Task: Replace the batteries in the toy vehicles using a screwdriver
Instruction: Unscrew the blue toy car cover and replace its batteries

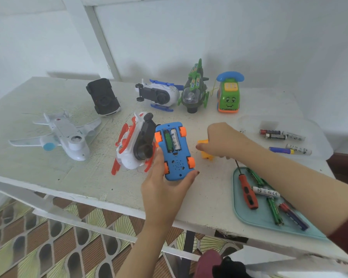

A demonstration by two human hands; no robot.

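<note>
My left hand (165, 189) grips a blue toy car (176, 157) with orange wheels, turned belly up just above the table. Its battery bay is uncovered and holds two batteries (172, 140), one green and one white. To the car's right, my right hand (223, 140) curls its fingers around a small yellow battery cover (206, 155) at the table surface. A red-handled screwdriver (247, 191) lies untouched on a teal tray (249, 217) under my right forearm, among several loose batteries (266, 191).
More batteries (279, 135) lie on a clear sheet at the far right. Other toys ring the table: a white plane (66, 135), a black car (102, 97), a red-white helicopter (133, 145), a blue-white helicopter (159, 95), a green helicopter (194, 91) and a green phone car (228, 95).
</note>
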